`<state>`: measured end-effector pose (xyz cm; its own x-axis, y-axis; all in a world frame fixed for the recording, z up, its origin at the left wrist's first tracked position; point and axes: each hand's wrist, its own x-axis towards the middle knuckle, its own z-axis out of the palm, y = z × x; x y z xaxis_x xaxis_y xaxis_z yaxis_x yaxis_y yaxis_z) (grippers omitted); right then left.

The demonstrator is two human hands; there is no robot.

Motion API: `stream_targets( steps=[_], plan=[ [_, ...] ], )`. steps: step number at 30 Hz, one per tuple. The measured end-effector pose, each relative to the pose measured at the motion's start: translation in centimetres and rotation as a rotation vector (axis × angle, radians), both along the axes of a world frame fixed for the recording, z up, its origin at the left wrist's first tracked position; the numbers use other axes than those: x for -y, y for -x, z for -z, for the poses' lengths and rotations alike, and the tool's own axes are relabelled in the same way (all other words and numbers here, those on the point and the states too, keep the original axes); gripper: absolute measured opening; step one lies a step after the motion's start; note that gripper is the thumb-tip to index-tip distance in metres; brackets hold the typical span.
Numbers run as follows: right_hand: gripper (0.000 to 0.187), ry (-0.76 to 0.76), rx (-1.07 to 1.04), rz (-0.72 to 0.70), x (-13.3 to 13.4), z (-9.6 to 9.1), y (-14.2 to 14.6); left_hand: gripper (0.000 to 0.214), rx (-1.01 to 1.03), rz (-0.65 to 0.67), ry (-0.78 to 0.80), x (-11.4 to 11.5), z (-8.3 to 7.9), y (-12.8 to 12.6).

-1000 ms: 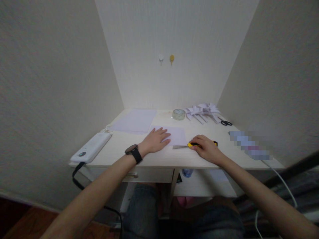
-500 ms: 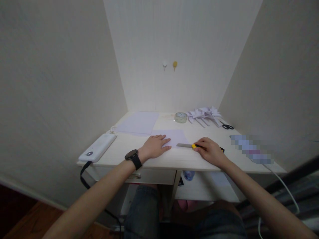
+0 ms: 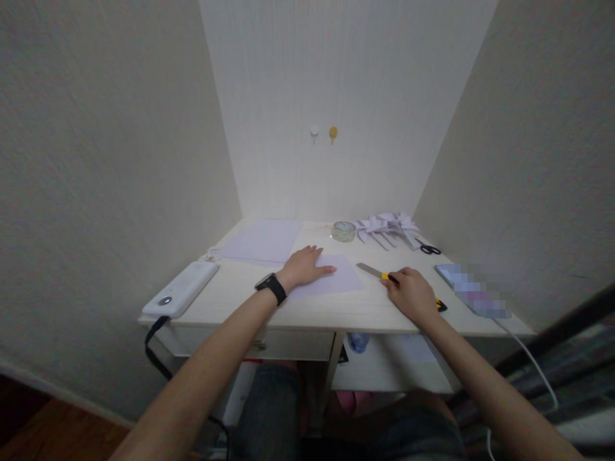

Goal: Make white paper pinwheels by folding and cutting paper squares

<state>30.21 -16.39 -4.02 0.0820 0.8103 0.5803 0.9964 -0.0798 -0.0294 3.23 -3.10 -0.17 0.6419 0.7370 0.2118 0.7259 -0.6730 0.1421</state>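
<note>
My left hand (image 3: 307,266) lies flat on a sheet of white paper (image 3: 339,282), its fingers stretched out and the thumb pointing right. A dark watch sits on that wrist. My right hand (image 3: 412,296) is closed around the yellow and black handle of a utility knife (image 3: 372,271). The knife's blade is extended and points up and left, just right of the sheet and apart from it. More white paper (image 3: 264,240) lies at the back left of the white desk (image 3: 307,314), beyond my left hand.
A roll of clear tape (image 3: 344,231) stands at the back, beside several folded paper pinwheels (image 3: 387,227). Black-handled scissors (image 3: 430,250) lie at the right. A phone (image 3: 471,291) with a cable rests near the right edge, and a white power bank (image 3: 182,289) at the left edge.
My right hand has drawn the knife right, away from the sheet, and its blade now angles upward. My left hand has shifted farther back on the paper. The view has moved slightly.
</note>
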Motion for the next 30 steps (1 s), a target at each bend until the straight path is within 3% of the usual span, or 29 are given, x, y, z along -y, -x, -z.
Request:
stream_targets(
  steps=[6,11,14,18,22,30],
  plan=[
    [0.032,0.034,-0.038,0.010,0.0,-0.1,0.0,0.103,-0.015,-0.005,0.036,-1.0,1.9,-3.3],
    [0.026,-0.059,0.045,0.043,-0.4,0.0,0.0,0.091,0.014,0.044,-0.043,-0.6,2.5,-3.6],
    [0.029,-0.032,-0.016,0.067,-1.0,-1.0,0.6,0.086,0.025,0.054,-0.081,-0.7,2.5,-3.5],
    [0.029,0.183,-0.452,0.042,-3.2,-3.5,1.8,0.086,0.025,0.048,-0.068,-0.8,2.6,-3.7],
    [0.026,0.374,-1.206,-0.109,-6.0,-5.7,3.3,0.083,0.009,0.039,-0.053,-0.5,2.8,-3.8],
    [0.033,0.424,-1.439,-0.064,-7.9,-7.1,5.1,0.083,0.023,0.031,-0.051,-0.3,3.0,-3.7]
  ],
)
